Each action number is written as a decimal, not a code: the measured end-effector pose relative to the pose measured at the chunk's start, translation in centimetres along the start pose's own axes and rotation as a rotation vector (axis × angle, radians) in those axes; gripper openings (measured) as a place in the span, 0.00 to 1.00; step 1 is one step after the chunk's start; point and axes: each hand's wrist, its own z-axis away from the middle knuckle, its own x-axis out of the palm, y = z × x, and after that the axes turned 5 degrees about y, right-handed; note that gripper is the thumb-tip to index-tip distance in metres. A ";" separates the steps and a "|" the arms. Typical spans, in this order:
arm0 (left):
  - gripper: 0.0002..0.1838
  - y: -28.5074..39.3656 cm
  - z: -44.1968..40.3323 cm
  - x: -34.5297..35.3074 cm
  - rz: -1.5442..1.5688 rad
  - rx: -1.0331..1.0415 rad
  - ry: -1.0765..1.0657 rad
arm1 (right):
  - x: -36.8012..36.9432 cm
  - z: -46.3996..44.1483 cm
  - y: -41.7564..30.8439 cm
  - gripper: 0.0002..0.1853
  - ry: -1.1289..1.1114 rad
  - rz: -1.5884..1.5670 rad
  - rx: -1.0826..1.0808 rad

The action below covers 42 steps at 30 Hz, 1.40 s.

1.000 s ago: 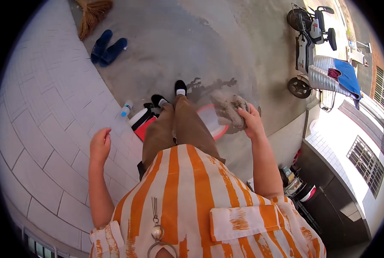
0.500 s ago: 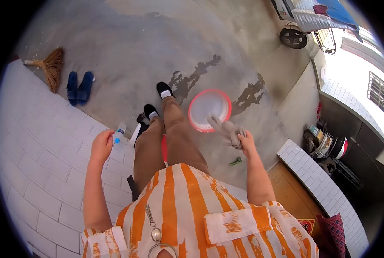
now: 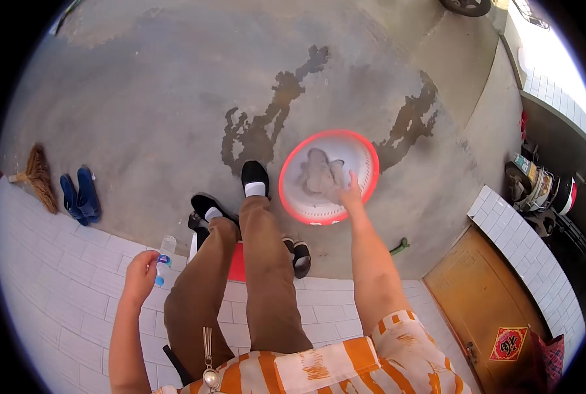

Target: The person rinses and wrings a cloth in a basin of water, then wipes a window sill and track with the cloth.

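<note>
We've got our right hand (image 3: 349, 194) reaching into the red-rimmed basin (image 3: 286, 177), at the near end of the gray cloth (image 3: 320, 172); can't tell whether the fingers grip it or have let go. Cloth lies bunched inside the basin, which sits on the concrete floor (image 3: 175, 105), wet patches on either side. Our left hand (image 3: 140, 270) is released, fingers loosely curled, just beside a blue-capped bottle (image 3: 166, 253); contact unclear. Blue slippers (image 3: 81, 196) and broom (image 3: 39, 178) well off to our left.
</note>
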 end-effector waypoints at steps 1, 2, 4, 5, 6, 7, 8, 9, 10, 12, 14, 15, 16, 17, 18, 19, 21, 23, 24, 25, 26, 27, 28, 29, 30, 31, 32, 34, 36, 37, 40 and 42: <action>0.09 0.2 -1.1 1.0 -0.016 -0.003 -0.023 | 1.2 -0.8 0.2 0.42 0.039 0.010 0.143; 0.09 0.8 -2.6 1.6 -0.063 0.082 -0.008 | 2.5 -2.0 -0.4 0.44 0.076 0.016 0.274; 0.09 1.8 -5.3 3.1 -0.136 0.167 -0.009 | 6.0 -3.3 -1.7 0.45 0.022 0.054 0.329; 0.09 3.1 -6.9 3.6 -0.090 0.193 0.011 | 7.2 -3.8 -2.8 0.46 -0.021 0.102 0.358; 0.09 4.5 -8.4 4.3 -0.041 0.217 0.032 | 8.1 -3.6 -3.8 0.46 -0.027 0.084 0.369; 0.09 5.9 -9.6 5.0 -0.046 0.229 0.023 | 8.7 -2.6 -4.5 0.43 -0.057 0.298 0.202; 0.09 7.6 -10.3 5.8 -0.043 0.243 0.010 | 8.5 -1.4 -4.4 0.40 -0.082 0.515 0.032; 0.09 9.1 -10.8 6.7 -0.023 0.282 -0.010 | 8.7 -1.6 -2.0 0.32 0.058 0.543 -0.110; 0.09 10.2 -11.6 7.7 -0.001 0.319 -0.019 | 9.2 -3.2 0.1 0.32 0.069 0.529 -0.123; 0.10 14.0 -12.3 9.8 0.272 0.156 -0.205 | 8.1 -4.1 3.7 0.22 -0.016 -0.359 0.186; 0.11 17.2 -13.3 13.3 0.701 0.026 -0.401 | 4.8 -1.6 0.3 0.26 -0.076 -0.583 0.173; 0.14 19.3 -13.8 14.6 0.745 -0.085 -0.489 | 3.4 0.6 -1.6 0.25 -0.024 -0.693 0.235; 0.18 21.5 -14.0 15.9 0.783 -0.199 -0.578 | 2.2 2.6 -2.6 0.25 0.029 -0.805 0.298; 0.23 22.6 -14.0 18.2 0.816 -0.315 -0.563 | 1.4 4.0 -2.8 0.25 0.033 -0.808 0.291; 0.29 23.3 -14.1 20.4 0.849 -0.436 -0.546 | 0.9 5.2 -2.9 0.25 0.047 -0.798 0.250; 0.29 24.4 -14.1 21.7 0.851 -0.437 -0.545 | 0.5 6.5 -2.8 0.24 0.060 -0.786 0.215; 0.47 26.3 -14.3 24.4 0.996 -0.640 -0.661 | -0.6 9.1 -2.6 0.24 0.055 -0.770 0.144; 0.41 26.2 -15.1 28.0 1.137 -0.653 -0.672 | -1.6 11.4 -2.7 0.23 0.051 -0.756 0.082; 0.34 26.3 -15.3 29.2 1.277 -0.656 -0.676 | -2.4 12.5 -3.1 0.22 0.031 -0.665 -0.037; 0.31 27.3 -15.0 28.6 1.270 -0.639 -0.662 | -3.1 13.2 -3.8 0.21 0.013 -0.574 -0.153; 0.31 28.2 -14.3 28.0 1.263 -0.642 -0.667 | -3.8 13.7 -4.6 0.21 0.017 -0.576 -0.146; 0.26 28.7 -13.9 27.5 1.280 -0.608 -0.663 | -4.4 13.9 -5.9 0.17 0.042 -0.743 -0.066; 0.22 28.8 -13.4 27.4 1.296 -0.576 -0.658 | -4.7 13.9 -6.5 0.14 0.067 -0.910 0.018; 0.16 29.1 -12.9 27.5 1.358 -0.572 -0.643 | -4.7 13.2 -6.4 0.16 0.106 -0.960 0.073; 0.16 29.3 -12.6 27.7 1.347 -0.570 -0.647 | -4.6 12.0 -6.6 0.16 0.113 -0.969 0.076; 0.15 29.6 -12.3 27.8 1.254 -0.527 -0.604 | -4.5 10.8 -6.7 0.17 0.299 -0.883 0.053; 0.16 30.0 -11.8 28.2 1.164 -0.484 -0.563 | -4.8 10.3 -6.7 0.19 0.480 -0.786 0.030; 0.18 31.1 -11.2 27.4 1.169 -0.480 -0.532 | -6.0 10.1 -6.6 0.20 0.197 -1.137 0.168; 0.17 30.9 -11.8 27.5 1.218 -0.506 -0.669 | -6.4 10.2 -6.8 0.20 -0.116 -1.467 0.309; 0.17 31.0 -11.9 27.6 1.220 -0.510 -0.668 | -6.4 10.4 -7.1 0.19 -0.028 -1.416 0.314; 0.17 31.0 -12.1 28.8 1.187 -0.429 -0.631 | -5.7 10.7 -7.5 0.17 0.150 -1.274 0.303; 0.18 30.2 -12.6 30.1 1.033 -0.320 -0.584 | -5.4 10.6 -7.5 0.16 0.241 -1.194 0.283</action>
